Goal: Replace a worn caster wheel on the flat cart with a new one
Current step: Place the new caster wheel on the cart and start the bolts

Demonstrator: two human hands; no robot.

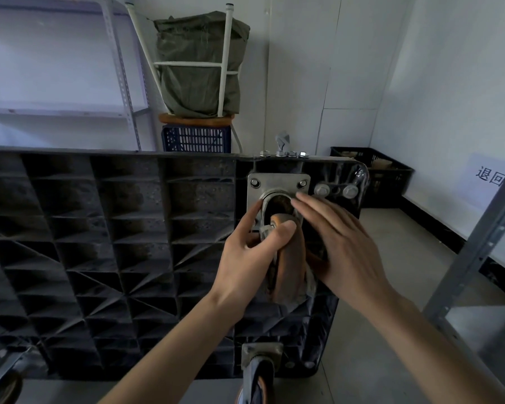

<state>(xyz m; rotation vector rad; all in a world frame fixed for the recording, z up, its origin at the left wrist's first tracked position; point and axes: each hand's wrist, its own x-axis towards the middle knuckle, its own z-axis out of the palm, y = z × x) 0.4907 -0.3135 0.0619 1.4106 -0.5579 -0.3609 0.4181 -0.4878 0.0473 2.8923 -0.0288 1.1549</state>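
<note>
Caster wheel (pixel 289 252), grimy orange in a steel bracket, is sticking out from the upturned black cart (pixel 99 243) while my left hand (pixel 245 258) is gripping it and my right hand (pixel 341 243) is lying against it, fingers straight and together.

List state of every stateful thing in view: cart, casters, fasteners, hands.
flat cart: tipped on edge, ribbed underside facing camera
worn caster: plate against cart, two upper bolts seated
loose nuts: four, lined up on cart's top edge
lower caster: mounted
left hand: grips worn caster's wheel
right hand: fingers straight, against caster's right side
</note>
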